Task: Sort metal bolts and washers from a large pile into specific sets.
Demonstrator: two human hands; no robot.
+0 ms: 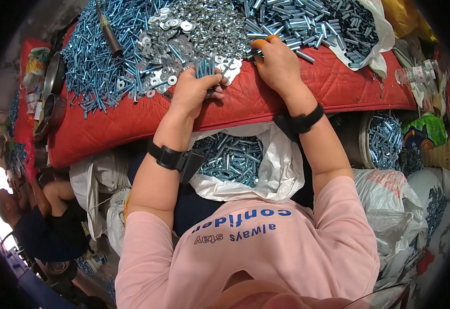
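Observation:
My left hand [190, 91] is closed around a bundle of bluish metal screws [204, 68], held upright at the front edge of a heap of flat washers [163, 62]. My right hand [280, 67] wears orange finger covers [259, 44] and is curled at the near left edge of a pile of metal tubes [307, 26]. Its fingertips are partly hidden, so what they pinch does not show. To the left spreads a large heap of long bluish screws [99, 67]. Smaller silvery nuts [217, 28] lie between the washers and the tubes.
A red quilted cover [338, 85] lies under the heaps. An open white sack [281, 170] of metal pieces sits at my lap. A dark-handled tool [110, 38] rests on the screws. At right are a plastic bottle [415, 75] and filled sacks; another person [39, 221] sits at left.

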